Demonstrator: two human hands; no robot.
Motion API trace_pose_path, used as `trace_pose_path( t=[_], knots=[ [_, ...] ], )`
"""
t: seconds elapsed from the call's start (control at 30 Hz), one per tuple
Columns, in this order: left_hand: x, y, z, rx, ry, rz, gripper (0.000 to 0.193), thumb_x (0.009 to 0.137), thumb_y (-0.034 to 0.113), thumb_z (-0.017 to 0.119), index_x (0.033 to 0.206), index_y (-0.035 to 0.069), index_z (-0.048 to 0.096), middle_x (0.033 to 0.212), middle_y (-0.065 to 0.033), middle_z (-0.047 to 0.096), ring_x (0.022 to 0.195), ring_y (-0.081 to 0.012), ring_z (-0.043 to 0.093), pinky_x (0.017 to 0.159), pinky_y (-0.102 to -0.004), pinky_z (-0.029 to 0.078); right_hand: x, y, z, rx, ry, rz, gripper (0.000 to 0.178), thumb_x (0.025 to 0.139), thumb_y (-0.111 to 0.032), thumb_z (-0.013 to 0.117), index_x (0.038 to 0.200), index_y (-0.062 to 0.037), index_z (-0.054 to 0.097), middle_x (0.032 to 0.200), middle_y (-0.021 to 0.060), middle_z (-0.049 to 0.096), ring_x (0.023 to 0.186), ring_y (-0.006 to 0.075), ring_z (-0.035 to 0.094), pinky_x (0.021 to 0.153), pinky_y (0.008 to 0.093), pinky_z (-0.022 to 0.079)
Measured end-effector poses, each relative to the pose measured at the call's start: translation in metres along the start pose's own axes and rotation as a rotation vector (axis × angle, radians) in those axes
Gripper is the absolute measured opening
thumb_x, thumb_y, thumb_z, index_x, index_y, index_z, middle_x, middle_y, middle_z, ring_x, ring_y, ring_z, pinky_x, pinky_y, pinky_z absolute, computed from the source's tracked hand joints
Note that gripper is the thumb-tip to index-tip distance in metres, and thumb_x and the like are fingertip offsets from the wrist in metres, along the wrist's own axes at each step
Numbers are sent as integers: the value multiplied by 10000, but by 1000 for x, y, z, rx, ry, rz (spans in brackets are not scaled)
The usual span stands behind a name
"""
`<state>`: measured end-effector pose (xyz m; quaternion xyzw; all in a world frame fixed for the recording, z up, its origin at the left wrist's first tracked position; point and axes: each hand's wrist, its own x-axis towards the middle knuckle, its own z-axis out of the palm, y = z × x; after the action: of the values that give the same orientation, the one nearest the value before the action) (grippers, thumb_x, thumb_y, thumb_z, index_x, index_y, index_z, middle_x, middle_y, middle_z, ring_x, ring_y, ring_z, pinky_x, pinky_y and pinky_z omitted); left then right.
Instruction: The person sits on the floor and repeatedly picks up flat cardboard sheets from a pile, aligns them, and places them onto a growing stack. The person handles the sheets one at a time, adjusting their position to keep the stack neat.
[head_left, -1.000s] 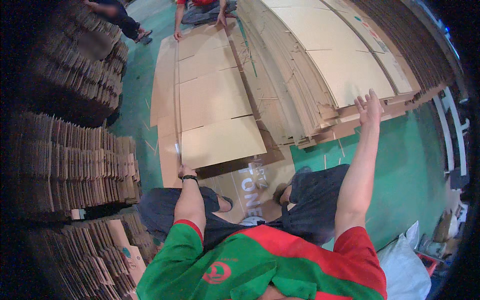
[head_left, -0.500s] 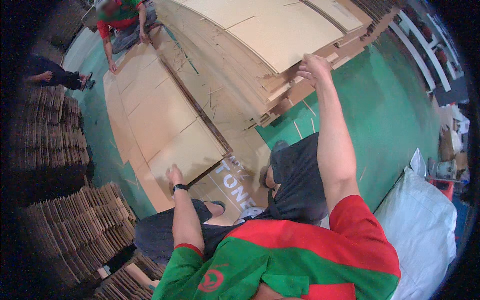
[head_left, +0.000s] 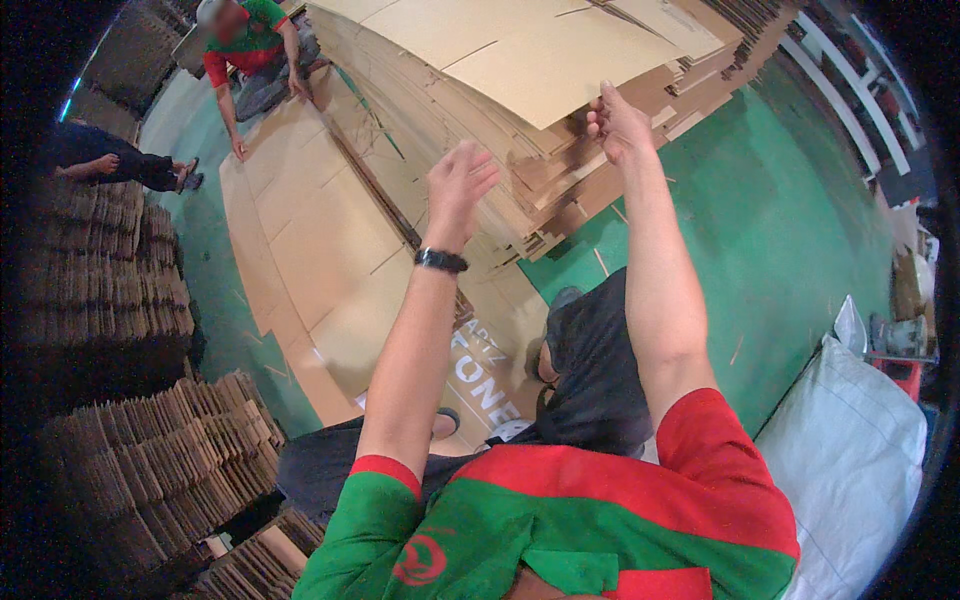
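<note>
- Since the earlier frame, the left hand is leaving the long cardboard sheet and is now hovering toward the stack.
- That hand is holding nothing visible; its fingers are lying close together, slightly bent, above a dark wristband.
- The right hand is curling its fingers at the near edge of the top sheet; whether it is pinching that edge, I cannot tell.
- The top sheet is lying on the stack, ahead and to the right.
- The long sheet is lying low, stretching away from the person's feet.
- At its far end, a co-worker is crouching, hands reaching down to it.
- Cardboard bundles are standing at left; a white sack is resting at right on the green floor.
</note>
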<state>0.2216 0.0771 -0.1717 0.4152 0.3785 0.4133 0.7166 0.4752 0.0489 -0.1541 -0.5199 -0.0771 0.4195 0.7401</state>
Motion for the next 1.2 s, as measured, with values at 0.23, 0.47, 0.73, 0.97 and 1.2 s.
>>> trace_pose_path(
  t=[0.23, 0.47, 0.73, 0.97, 1.2],
  knots=[
    [39, 6, 58, -189, -207, -191, 633, 964, 356, 553, 1334, -92, 299, 1283, -260, 481, 1031, -337, 609, 850, -400, 569, -14, 3, 15, -110, -49, -63, 151, 882, -164, 658, 826, -37, 598, 694, 27, 601, 545, 95, 530, 432, 236, 430],
    [38, 8, 44, -225, 50, 32, 313, 961, 156, 561, 1206, -9, 457, 1185, -162, 564, 969, -289, 634, 773, -358, 599, -21, -7, 12, -155, -82, -24, 339, 900, -316, 624, 1008, -2, 555, 875, 108, 609, 615, 173, 577, 456, 297, 495],
    [-35, 28, -88, -65, 182, 79, 258, 954, 178, 575, 1148, 10, 548, 1100, -93, 625, 927, -225, 652, 736, -337, 605, -8, -4, -6, 17, 22, -103, 433, 912, -279, 594, 1197, 16, 458, 1047, 158, 582, 851, 239, 616, 632, 365, 559],
    [-98, 20, -115, -495, 146, 54, 322, 952, 233, 579, 1186, 17, 530, 1142, -116, 601, 991, -242, 621, 834, -416, 572, -25, 6, 11, -261, 7, -164, 366, 895, -115, 590, 1218, 21, 483, 998, 154, 623, 792, 229, 651, 574, 346, 565],
    [-88, -13, -106, -639, 446, 223, 297, 946, 193, 590, 1171, 8, 527, 1156, -121, 586, 1040, -256, 588, 914, -471, 529, -52, 34, 38, -681, -295, -138, 352, 911, -272, 618, 1162, -27, 601, 974, 74, 644, 727, 163, 619, 583, 294, 544]
  ],
)
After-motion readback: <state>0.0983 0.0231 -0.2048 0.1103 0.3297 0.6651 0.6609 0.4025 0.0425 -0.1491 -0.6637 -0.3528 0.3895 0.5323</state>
